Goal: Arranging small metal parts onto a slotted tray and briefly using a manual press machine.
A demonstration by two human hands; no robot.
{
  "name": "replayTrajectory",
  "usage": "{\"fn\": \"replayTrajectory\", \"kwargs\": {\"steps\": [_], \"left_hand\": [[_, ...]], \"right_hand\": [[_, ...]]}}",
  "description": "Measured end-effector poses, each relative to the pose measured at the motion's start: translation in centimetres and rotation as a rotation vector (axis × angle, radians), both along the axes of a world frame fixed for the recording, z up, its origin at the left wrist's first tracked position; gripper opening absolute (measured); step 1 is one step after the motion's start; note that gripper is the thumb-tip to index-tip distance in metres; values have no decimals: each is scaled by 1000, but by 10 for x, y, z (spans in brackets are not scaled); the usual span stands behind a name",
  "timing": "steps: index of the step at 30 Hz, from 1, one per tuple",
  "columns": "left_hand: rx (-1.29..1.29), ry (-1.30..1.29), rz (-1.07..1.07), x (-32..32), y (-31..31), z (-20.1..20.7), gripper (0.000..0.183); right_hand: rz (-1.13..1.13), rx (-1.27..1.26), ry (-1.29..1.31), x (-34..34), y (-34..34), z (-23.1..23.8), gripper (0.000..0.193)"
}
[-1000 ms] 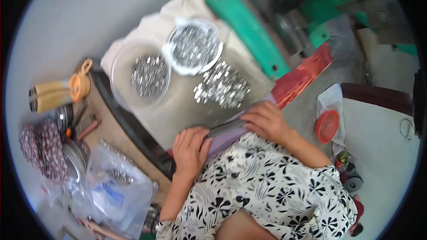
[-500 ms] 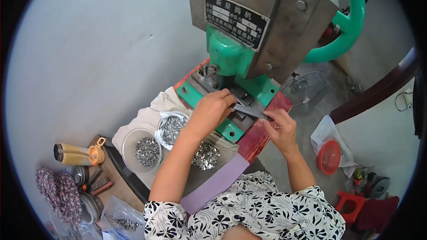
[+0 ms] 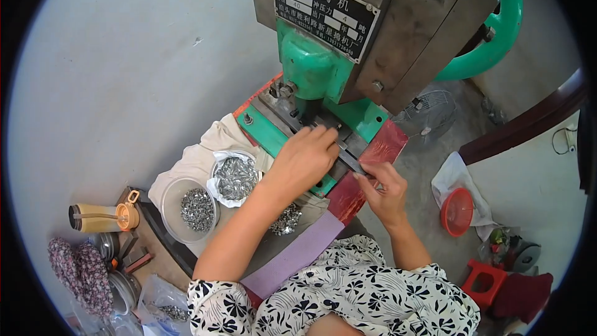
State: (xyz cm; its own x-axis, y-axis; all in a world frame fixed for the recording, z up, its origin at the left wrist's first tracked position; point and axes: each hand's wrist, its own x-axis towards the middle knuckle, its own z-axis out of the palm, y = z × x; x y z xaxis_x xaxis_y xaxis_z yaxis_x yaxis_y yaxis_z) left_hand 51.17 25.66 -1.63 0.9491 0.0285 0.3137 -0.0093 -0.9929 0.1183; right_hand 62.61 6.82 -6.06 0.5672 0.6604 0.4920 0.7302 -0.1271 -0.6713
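My right hand (image 3: 384, 194) pinches the near end of a narrow grey metal strip (image 3: 351, 161), tapered in shape; whether it is one piece or a tweezer-like tool I cannot tell. Over the strip's far end my left hand (image 3: 309, 154) is closed, its fingers bent down and slightly blurred. Anything between those fingertips is hidden. Both hands work at the front of a green bench press (image 3: 309, 65), just below its ram and beside the dark metal die parts (image 3: 317, 117).
Left of the press, a cloth (image 3: 202, 152) carries a clear tub (image 3: 214, 211) of small metal parts and a lined bowl (image 3: 236, 178) of shiny pieces. A loose pile of metal pieces (image 3: 286, 219) lies near my left forearm. The green handwheel (image 3: 497, 37) rises at right.
My left hand has moved slightly nearer and lower along the strip, its fingers now over the strip's far part. My right hand still holds the near end. The whole view has shifted a little.
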Motion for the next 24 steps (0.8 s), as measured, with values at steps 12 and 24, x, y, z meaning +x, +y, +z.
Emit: {"fn": "replayTrajectory", "kwargs": {"steps": [12, 24], "left_hand": [[-124, -235, 145, -14, -28, -48, 44], [-607, -553, 355, -14, -45, -76, 90]], "right_hand": [[278, -129, 168, 74, 73, -2, 24], [219, -216, -71, 78, 94, -17, 22]]}}
